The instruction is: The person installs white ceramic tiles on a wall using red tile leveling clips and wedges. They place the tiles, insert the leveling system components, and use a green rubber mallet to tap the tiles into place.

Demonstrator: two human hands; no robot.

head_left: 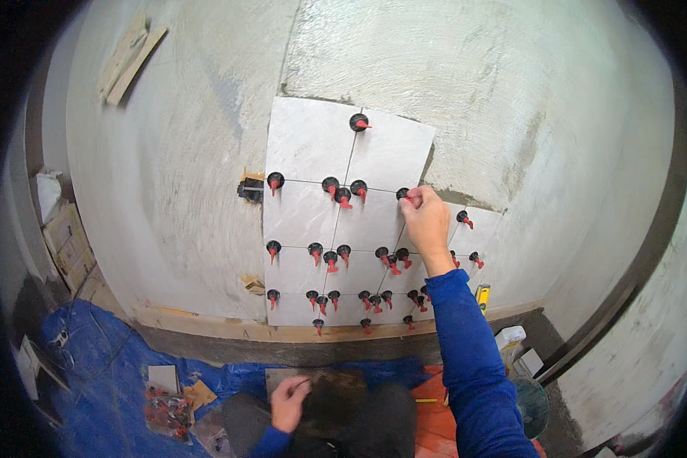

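My right hand (422,214) pinches a red-handled black tile leveling knob (405,195) at an upper joint of the pale marbled wall tiles (305,133). Several similar knobs (343,197) sit along the tile joints, their red handles mostly pointing down. My left hand (290,401) is low, near my dark-trousered knees, with fingers curled together; what it holds, if anything, is too small to make out. A yellow level (482,298) stands at the right lower part of the tiles, beside my blue sleeve.
Blue sheeting (91,382) covers the floor, with a bag of red and black pieces (168,412) at lower left. A bucket (532,404) and white containers stand at lower right. A wooden batten (206,317) runs along the wall base. Boards (69,244) lean at left.
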